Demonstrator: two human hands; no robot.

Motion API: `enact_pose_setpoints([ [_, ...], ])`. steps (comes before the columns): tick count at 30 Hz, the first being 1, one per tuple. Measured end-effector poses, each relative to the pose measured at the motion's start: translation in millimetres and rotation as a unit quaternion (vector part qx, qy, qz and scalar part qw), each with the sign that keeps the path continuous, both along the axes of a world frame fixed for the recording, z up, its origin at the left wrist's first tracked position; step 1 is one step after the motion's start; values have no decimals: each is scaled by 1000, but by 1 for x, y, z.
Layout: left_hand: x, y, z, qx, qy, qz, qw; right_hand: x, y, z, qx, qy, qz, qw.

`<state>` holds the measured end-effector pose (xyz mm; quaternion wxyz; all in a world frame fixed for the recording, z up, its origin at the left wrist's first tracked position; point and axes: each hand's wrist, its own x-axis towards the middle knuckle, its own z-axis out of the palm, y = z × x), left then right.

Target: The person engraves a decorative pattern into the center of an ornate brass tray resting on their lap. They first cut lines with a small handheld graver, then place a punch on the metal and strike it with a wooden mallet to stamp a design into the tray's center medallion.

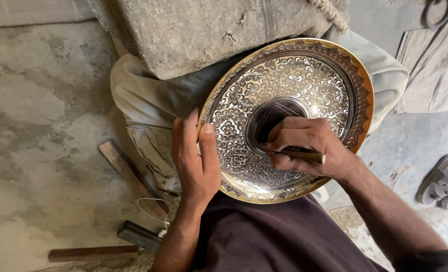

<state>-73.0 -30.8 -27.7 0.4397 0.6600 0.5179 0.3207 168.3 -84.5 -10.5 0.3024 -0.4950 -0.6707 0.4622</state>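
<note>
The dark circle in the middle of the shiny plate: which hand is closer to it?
Right. The right hand rests on the dark circle, holding a tool. The left hand grips the plate at its outer rim.

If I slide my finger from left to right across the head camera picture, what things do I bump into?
Wooden stick on the floor → left hand → shiny engraved metal plate → right hand holding a thin tool → grey sandals.

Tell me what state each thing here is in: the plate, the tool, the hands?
Engraved metal plate: tilted on the lap, pattern covering all but its centre.
Left hand: gripping the plate's rim.
Right hand: closed around the engraving tool, tip at the centre.
Sandals: lying on the floor.
</note>
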Motion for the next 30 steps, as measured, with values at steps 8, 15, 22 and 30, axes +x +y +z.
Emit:
enact_pose_setpoints([
  [8, 0, 2, 7, 2, 5, -6, 1000, -1, -4, 0, -33, 9, -43, 998],
  [15, 12, 44, 19, 177, 66, -2, 982, 29, -57, 23, -47, 120, -310, 942],
  [22, 39, 79, 38, 328, 31, -45, 943, 29, -99, 37, -43, 50, -374, 925],
  [30, 2, -15, 46, 65, 87, 62, 992, 0, -60, 19, -102, 57, -345, 931],
])
